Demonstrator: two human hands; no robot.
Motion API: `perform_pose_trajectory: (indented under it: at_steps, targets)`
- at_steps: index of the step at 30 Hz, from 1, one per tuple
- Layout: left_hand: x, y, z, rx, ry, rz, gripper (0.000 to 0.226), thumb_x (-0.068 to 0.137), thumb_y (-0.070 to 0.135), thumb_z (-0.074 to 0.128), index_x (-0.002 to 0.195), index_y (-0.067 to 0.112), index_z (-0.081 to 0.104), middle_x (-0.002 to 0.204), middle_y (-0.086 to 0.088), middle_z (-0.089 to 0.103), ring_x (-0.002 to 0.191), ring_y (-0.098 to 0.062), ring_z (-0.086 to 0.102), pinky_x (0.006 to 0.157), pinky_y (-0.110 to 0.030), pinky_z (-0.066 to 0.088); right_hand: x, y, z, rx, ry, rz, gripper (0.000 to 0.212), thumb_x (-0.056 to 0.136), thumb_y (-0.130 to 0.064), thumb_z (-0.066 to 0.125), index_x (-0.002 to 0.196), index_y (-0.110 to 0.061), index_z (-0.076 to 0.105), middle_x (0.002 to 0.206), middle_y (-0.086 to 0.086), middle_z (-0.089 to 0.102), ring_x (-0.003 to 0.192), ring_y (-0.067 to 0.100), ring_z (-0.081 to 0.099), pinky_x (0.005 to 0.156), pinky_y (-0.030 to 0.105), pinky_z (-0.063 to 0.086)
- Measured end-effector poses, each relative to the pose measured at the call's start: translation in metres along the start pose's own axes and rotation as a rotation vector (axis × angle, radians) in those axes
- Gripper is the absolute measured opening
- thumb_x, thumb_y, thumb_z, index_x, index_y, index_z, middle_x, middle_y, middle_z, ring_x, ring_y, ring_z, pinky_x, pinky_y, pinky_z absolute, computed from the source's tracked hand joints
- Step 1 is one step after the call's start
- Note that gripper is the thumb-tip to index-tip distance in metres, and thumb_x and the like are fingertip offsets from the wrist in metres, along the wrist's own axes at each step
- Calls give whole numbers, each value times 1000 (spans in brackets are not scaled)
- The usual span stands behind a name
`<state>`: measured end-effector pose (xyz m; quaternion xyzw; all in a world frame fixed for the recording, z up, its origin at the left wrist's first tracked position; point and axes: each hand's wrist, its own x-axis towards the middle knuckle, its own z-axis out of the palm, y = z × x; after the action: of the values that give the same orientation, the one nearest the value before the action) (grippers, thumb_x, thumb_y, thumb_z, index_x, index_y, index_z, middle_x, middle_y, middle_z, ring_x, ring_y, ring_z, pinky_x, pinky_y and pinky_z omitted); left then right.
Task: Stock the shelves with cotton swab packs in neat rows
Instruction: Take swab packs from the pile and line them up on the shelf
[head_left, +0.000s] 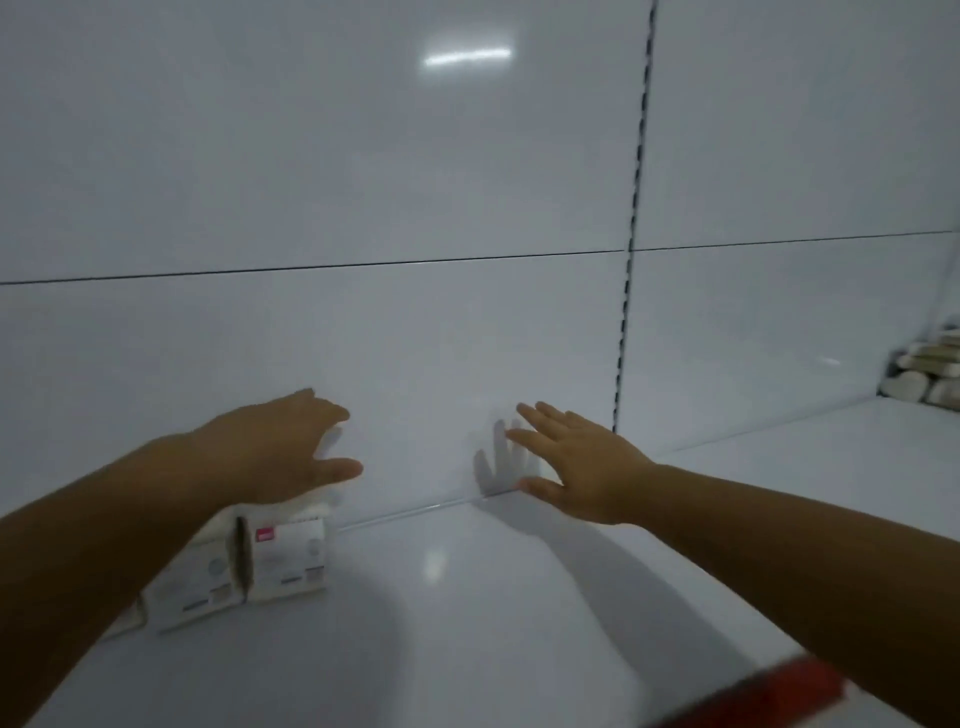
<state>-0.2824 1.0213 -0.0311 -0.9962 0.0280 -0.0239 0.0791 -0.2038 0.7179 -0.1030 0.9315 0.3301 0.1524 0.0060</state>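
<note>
While left hand hovers over cotton swab packs, right hand near back panel; fingers spread.

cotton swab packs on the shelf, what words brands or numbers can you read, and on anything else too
Nothing here reads clearly enough to quote.
Right pack: small red logo patch and grey print, too blurred to read.
Left pack: faint grey print, too blurred to read.
Red strip at the near edge: no lettering shows.
Stacked goods far right: too small to tell.
</note>
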Motion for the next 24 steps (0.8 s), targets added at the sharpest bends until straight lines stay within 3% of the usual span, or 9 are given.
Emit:
perform_pose_trajectory:
  at_steps: [3,7,11,14,20,24]
  targets:
    - [44,101,-19,-111,-2,141,73,94,61,34,153,24,13,162,7,7,148,-9,0,118,-31,9,-62,92,-21,-131,-151,147,65,97,-57,31,152,-25,16,161,3,1,148,20,0,118,37,7]
    - [103,252,-47,-178,-12,274,70,96,59,31,154,21,14,161,0,17,147,-17,17,117,-33,16,-140,186,-58,-208,-304,368,64,97,-57,33,151,-24,20,160,2,11,147,20,10,117,44,20]
    - [136,392,-58,-207,-41,462,71,95,62,32,153,26,14,159,0,22,143,-19,27,117,-35,21,-225,251,-77,-142,-228,469,64,97,-54,38,150,-25,21,160,3,13,146,20,13,115,43,22]
    - [150,480,-58,-200,-34,604,72,94,64,34,153,30,11,161,3,14,147,-15,19,118,-34,16,-294,300,-84,-187,-282,501,67,96,-50,44,151,-25,17,161,4,7,147,20,7,116,44,21]
    - [191,613,-65,-191,-44,769,73,94,62,36,154,28,9,163,3,5,149,-12,3,120,-37,10,-383,401,-100,-155,-236,751,69,94,-52,46,151,-30,14,161,0,3,148,19,3,118,43,17]
    - [249,673,-87,-210,-3,795,72,93,62,40,152,30,15,159,0,21,143,-19,27,112,-33,25,-405,462,-97,-200,-195,749,66,92,-54,46,149,-34,19,161,-4,3,147,16,5,118,41,18]
